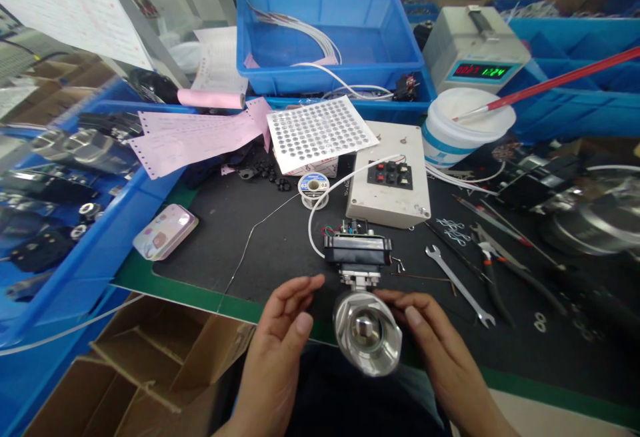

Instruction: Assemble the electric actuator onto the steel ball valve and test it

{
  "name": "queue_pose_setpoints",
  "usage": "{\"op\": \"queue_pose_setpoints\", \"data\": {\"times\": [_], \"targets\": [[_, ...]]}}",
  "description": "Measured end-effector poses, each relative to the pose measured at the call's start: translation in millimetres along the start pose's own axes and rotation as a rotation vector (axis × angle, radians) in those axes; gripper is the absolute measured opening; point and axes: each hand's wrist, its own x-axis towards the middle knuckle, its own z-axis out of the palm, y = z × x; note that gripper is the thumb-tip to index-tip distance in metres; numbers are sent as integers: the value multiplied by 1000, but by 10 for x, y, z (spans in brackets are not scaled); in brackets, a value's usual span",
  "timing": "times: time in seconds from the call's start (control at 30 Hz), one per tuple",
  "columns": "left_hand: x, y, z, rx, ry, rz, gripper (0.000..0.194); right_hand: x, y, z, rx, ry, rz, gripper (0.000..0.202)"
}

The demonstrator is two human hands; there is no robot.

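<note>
A motorised ball valve lies at the table's front edge, its steel valve body facing me with the round bore showing. Behind the body sits its black actuator, with small wires and a circuit board showing on top. My left hand is left of the valve, fingers loosely bent and apart from the thumb, with a gap to the metal. On the other side, my right hand has its fingertips close beside the valve neck; whether they touch it I cannot tell. A white cable runs from the actuator to a switch box.
A solder spool stands behind the valve. At right lie a wrench, pliers and a white bucket holding a red-handled brush. Blue bins line the back. Left is a small patterned tin; cardboard boxes are below.
</note>
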Motion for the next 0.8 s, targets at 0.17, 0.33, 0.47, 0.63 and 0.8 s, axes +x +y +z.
{"op": "queue_pose_setpoints", "data": {"times": [0.17, 0.33, 0.47, 0.63, 0.8], "targets": [[-36, -122, 80, 95, -163, -20, 73, -16, 80, 11, -315, 78, -343, 16], [-72, -158, 163, 145, -47, 84, 79, 2, 93, 20, -432, 70, -532, 25], [-70, -191, 195, 103, -56, 55, 81, 9, 85, 19, -496, 68, -592, 30], [-94, -174, 249, 113, -12, 36, 81, -5, 71, 25, -553, 70, -592, 32], [-96, -183, 262, 151, 30, 118, 72, -6, 72, 41, -600, 68, -632, 36]]}}
